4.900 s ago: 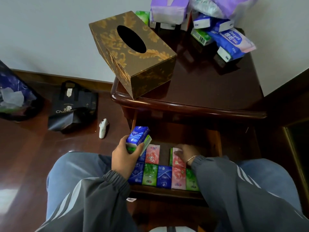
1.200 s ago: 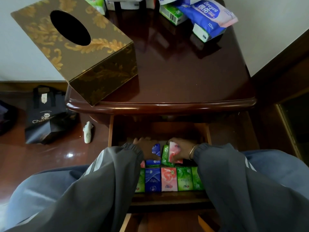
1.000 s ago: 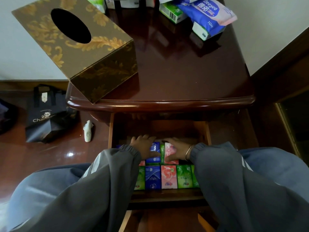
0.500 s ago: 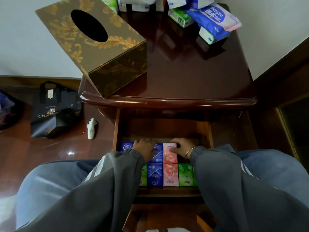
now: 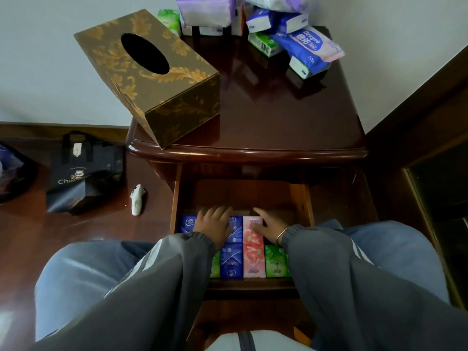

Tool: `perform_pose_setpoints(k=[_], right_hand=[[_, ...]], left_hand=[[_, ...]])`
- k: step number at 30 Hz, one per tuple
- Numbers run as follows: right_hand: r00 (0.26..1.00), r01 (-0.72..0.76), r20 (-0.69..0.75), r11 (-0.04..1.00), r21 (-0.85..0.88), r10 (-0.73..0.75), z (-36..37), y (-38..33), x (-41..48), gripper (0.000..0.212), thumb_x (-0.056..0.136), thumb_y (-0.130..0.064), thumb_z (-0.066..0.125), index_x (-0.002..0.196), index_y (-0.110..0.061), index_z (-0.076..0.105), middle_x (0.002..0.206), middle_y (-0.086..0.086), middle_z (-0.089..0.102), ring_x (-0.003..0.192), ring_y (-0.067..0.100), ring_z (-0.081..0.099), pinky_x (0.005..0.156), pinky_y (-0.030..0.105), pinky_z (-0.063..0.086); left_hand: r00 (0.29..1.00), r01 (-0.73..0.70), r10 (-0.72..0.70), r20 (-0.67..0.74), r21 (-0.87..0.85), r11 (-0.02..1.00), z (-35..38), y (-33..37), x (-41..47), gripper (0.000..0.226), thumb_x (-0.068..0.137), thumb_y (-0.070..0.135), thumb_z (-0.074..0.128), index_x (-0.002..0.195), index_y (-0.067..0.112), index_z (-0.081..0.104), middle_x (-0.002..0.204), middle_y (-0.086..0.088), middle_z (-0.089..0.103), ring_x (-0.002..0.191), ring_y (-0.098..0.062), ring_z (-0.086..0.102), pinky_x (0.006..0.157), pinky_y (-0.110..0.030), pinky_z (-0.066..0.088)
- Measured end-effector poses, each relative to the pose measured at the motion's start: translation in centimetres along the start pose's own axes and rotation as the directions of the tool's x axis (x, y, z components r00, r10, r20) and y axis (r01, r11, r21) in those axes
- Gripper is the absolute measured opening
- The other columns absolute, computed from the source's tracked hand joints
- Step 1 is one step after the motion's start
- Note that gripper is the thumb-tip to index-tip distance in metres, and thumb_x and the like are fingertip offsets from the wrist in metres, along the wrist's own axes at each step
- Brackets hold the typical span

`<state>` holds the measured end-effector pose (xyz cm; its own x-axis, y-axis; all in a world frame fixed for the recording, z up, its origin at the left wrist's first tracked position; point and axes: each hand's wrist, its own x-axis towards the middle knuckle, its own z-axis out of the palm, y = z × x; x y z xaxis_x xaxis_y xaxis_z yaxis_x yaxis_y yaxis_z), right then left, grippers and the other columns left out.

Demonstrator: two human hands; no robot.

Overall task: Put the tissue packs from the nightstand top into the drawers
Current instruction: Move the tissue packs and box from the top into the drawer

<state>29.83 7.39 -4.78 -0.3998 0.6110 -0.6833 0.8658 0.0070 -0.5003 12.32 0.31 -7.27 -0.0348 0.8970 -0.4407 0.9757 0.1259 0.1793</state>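
So, head view: drawer (image 5: 307, 198) is filling up, and there's a pile left up top

Roughly halfway, I'd guess. Two neat rows of small tissue packs (image 5: 253, 259) lie flat in the front half of the open drawer, with blue, pink and green wrappers side by side, glossy and soft-looking. The left hand (image 5: 215, 226) lies flat on the blue ones in the back row, fingers straight and spread, gripping nothing. The right hand (image 5: 269, 229) rests just beside it on a pink pack (image 5: 252, 238), fingers loose and extended too, so it looks like both are just patting the row level. The back of the drawer shows bare wood. Left to do is the heap at the far edge of the nightstand top (image 5: 278, 117): a blue wipes pack (image 5: 310, 50), a green pack (image 5: 264, 44) and a purple bag (image 5: 205, 8). The gold tissue box (image 5: 147, 74) sits on the left corner, overhanging it.
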Motion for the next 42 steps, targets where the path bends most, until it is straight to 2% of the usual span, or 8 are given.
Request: perform_pose_setpoints(k=[8,13,18,24,28,32,39,42], right_hand=[[0.994,0.109,-0.004,0.972,-0.206,-0.113,-2.5,-3.9,-4.4,0.042,0.093,-0.03,0.053,0.132,-0.016,0.049,0.133,0.008,0.055,0.118,0.022,0.054,0.092,0.025,0.041],[0.926,0.349,-0.085,0.921,-0.172,-0.367,-5.5,-9.7,-10.0,0.039,0.089,-0.025,0.061,0.126,-0.015,0.057,0.124,0.008,0.062,0.114,0.016,0.058,0.098,0.022,0.042],[0.727,0.522,-0.448,0.843,-0.13,-0.52,-8.8,-16.7,-13.8,0.021,0.086,-0.024,0.063,0.106,-0.02,0.067,0.099,-0.001,0.07,0.086,0.01,0.064,0.083,0.022,0.05],[0.429,0.5,-0.621,0.745,-0.442,-0.656,-9.6,-25.1,-13.0,0.046,0.084,-0.046,0.059,0.122,-0.02,0.054,0.122,0.001,0.058,0.116,0.023,0.051,0.094,0.041,0.045],[0.536,0.27,-0.546,0.744,-0.611,-0.644,-8.1,-28.2,-10.6,0.071,0.078,-0.067,0.053,0.13,-0.019,0.046,0.133,0.002,0.05,0.126,0.023,0.042,0.099,0.043,0.035],[0.471,0.139,-0.609,0.736,-0.663,-0.638,-6.8,-28.5,-8.8,0.072,0.078,-0.06,0.06,0.13,-0.015,0.042,0.134,0.006,0.046,0.124,0.028,0.04,0.094,0.042,0.039],[0.583,0.176,-0.605,0.811,-0.558,-0.543,-7.3,-29.9,-8.4,0.075,0.069,-0.048,0.072,0.13,-0.018,0.04,0.137,0.008,0.033,0.125,0.031,0.031,0.089,0.045,0.042],[0.693,0.169,-0.573,0.872,-0.46,-0.437,-8.6,-30.5,-8.8,0.082,0.06,-0.045,0.078,0.126,-0.014,0.039,0.132,0.007,0.029,0.125,0.029,0.027,0.091,0.047,0.043]], left_hand=[[0.993,-0.042,0.017,-0.12,-0.213,0.976,-5.9,-0.9,-4.1,0.049,0.095,0.031,0.045,0.142,0.021,0.038,0.141,-0.004,0.046,0.127,-0.024,0.046,0.105,-0.036,0.036],[0.966,-0.181,0.087,-0.242,-0.402,0.897,-13.2,-2.3,-9.4,0.031,0.093,0.019,0.056,0.123,0.016,0.06,0.108,0.0,0.067,0.098,-0.014,0.063,0.081,-0.011,0.039],[0.835,-0.282,-0.056,-0.547,-0.513,0.81,-20.1,-5.0,-14.2,0.017,0.092,0.018,0.057,0.107,0.02,0.065,0.097,0.003,0.07,0.089,-0.011,0.065,0.082,-0.024,0.049],[0.638,-0.209,-0.313,-0.703,-0.55,0.809,-25.5,-8.0,-13.3,0.037,0.094,0.014,0.049,0.131,0.011,0.049,0.132,-0.009,0.051,0.111,-0.02,0.055,0.093,-0.03,0.044],[0.727,-0.131,-0.268,-0.633,-0.51,0.85,-26.1,-8.4,-11.3,0.05,0.096,0.01,0.043,0.145,0.01,0.033,0.153,-0.009,0.03,0.141,-0.022,0.029,0.116,-0.033,0.022],[0.76,-0.157,-0.256,-0.597,-0.55,0.82,-25.2,-8.6,-10.1,0.055,0.096,0.008,0.042,0.149,0.015,0.025,0.158,-0.004,0.021,0.145,-0.019,0.021,0.118,-0.036,0.02],[0.759,-0.277,-0.382,-0.527,-0.793,0.543,-25.0,-9.1,-9.6,0.051,0.099,0.024,0.042,0.147,0.017,0.028,0.151,-0.002,0.035,0.13,-0.012,0.041,0.102,-0.026,0.037],[0.774,-0.242,-0.48,-0.413,-0.894,0.378,-25.2,-9.9,-9.4,0.058,0.098,0.036,0.043,0.149,0.016,0.021,0.153,-0.006,0.031,0.135,-0.021,0.037,0.111,-0.042,0.034]])
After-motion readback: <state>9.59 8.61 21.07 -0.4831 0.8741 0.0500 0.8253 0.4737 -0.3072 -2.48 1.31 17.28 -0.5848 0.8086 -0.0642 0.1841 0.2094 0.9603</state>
